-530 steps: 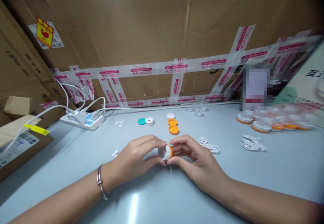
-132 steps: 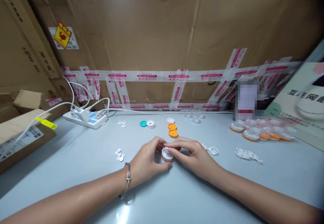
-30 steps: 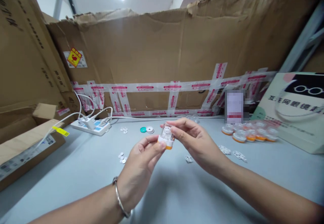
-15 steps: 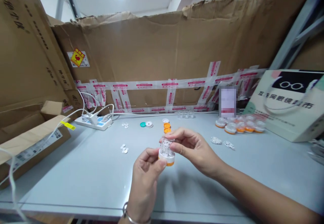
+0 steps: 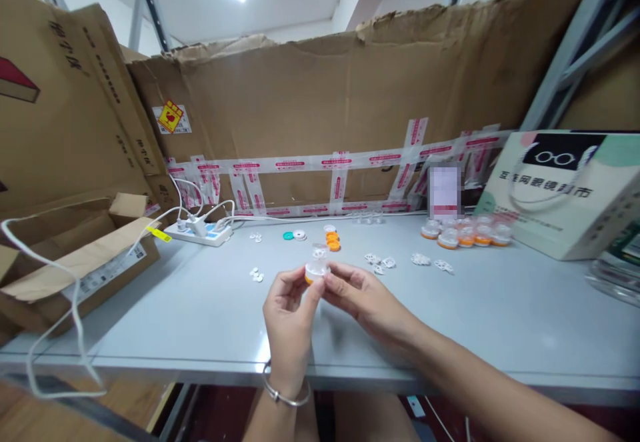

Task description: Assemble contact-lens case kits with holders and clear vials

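Both my hands hold one small container (image 5: 316,267) above the grey table (image 5: 200,322): a white body with an orange base and a clear part on top. My left hand (image 5: 289,312), a bracelet on its wrist, pinches its left side with thumb and fingers. My right hand (image 5: 357,292) grips its right side, fingers closed round it. Behind it on the table lie orange rings (image 5: 332,241), a white disc (image 5: 300,235) and a teal ring (image 5: 288,235). Small white lattice pieces (image 5: 380,262) lie to the right of my hands.
A group of finished orange-based containers (image 5: 463,235) stands at the back right beside a printed box (image 5: 565,195). A power strip (image 5: 200,232) with white cables sits at the back left, next to an open carton (image 5: 75,262). Taped cardboard walls (image 5: 325,115) enclose the table.
The view has tilted up and pulled back, and the table's near edge shows. The container sits lower between my fingers, with my right hand now at its side instead of on its top.
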Action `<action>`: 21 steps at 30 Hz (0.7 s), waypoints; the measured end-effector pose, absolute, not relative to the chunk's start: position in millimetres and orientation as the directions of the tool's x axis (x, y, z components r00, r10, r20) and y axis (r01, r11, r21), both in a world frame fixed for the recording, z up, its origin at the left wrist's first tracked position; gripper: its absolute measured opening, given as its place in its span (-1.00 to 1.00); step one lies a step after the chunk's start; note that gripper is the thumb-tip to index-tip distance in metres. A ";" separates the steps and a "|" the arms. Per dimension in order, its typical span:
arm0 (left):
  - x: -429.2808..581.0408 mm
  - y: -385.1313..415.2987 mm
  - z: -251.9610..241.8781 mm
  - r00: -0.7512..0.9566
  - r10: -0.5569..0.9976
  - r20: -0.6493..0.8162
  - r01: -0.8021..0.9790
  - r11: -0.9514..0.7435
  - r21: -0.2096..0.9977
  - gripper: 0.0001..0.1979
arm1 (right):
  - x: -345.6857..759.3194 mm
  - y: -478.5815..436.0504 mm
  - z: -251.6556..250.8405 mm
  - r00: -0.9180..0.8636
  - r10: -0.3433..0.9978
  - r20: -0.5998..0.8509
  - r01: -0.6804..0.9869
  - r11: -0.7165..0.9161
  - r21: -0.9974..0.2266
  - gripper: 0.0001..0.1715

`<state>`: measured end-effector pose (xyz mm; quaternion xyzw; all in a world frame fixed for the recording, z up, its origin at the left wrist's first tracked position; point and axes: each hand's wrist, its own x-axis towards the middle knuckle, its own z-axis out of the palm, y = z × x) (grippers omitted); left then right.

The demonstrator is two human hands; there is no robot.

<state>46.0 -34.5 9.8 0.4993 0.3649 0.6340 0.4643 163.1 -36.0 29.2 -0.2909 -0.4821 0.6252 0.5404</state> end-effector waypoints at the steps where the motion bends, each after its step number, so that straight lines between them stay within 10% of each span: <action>1: 44.7 -34.8 7.6 -0.055 0.942 0.331 -0.167 -0.336 0.927 -0.81 | 161.1 -39.7 25.3 -0.239 0.959 0.151 -0.424 0.037 -0.905 -0.67; 21: 8.2 -3.4 60.5 0.798 0.536 0.277 0.156 -0.628 0.763 -0.68 | 167.4 -61.0 -2.8 -0.174 0.957 0.232 -0.344 0.162 -0.925 -0.70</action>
